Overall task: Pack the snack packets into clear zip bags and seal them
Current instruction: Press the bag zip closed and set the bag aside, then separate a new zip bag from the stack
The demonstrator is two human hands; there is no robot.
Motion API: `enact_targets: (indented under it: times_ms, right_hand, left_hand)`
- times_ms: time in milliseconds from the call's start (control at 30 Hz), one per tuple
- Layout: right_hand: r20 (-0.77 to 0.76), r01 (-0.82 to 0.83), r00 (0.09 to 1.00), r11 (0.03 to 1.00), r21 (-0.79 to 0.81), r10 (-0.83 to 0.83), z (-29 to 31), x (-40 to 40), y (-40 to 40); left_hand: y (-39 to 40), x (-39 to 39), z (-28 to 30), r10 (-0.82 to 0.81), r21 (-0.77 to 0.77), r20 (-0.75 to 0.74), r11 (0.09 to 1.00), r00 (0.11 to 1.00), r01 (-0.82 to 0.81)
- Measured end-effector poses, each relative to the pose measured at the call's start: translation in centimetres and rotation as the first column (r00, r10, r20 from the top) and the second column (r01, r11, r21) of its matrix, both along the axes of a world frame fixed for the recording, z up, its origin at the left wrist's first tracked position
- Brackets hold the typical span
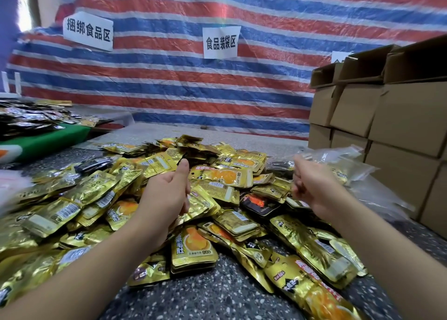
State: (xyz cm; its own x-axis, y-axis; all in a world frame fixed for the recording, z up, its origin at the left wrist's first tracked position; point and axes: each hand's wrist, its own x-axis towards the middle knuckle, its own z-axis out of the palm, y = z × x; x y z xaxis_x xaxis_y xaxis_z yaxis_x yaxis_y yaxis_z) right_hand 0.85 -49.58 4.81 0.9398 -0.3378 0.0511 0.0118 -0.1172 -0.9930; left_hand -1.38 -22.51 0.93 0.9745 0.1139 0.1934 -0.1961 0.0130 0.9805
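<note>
Left hand (167, 189) – fingers relaxed, empty, over gold snack packets (217, 174) | right hand (312, 186) – fingers pinching clear zip bag (338, 160) | speckled worktop (217, 293)

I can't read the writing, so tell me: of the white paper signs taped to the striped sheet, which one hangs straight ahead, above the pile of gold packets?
The middle sign, the smaller one with four characters; the larger five-character sign hangs far left.

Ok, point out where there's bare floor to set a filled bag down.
Bare speckled floor lies nearest you, between the forearms, bordered by the gold snack packets. A grey strip runs behind the pile, below the striped tarp. The middle is crowded with packets; cardboard boxes and clear bags fill the right.
</note>
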Motion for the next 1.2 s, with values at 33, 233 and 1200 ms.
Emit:
enact_targets:
  times_ms: [33, 233, 1200]
  right_hand:
    - [0.002, -0.055, 0.998, 0.998, -0.004, 0.055, -0.1, -0.8, 0.8]
    - [0.026, -0.315, 0.949, 0.949, -0.035, 0.316, 0.1, -4.7, 5.9]
    - [0.073, -0.429, 0.897, 0.899, -0.090, 0.436, -3.8, -6.7, 9.3]
  left_hand:
    - [-0.1, -0.1, 0.1, 0.001, 0.010, -0.001, 1.000, 1.000, -0.001]
    - [0.1, -0.2, -0.1, -0.039, 0.080, 0.086, 0.996, 0.996, 0.032]
    - [20.9, 3.7, 2.7, 0.702, 0.880, 0.247, 0.126, 0.668, -0.458]
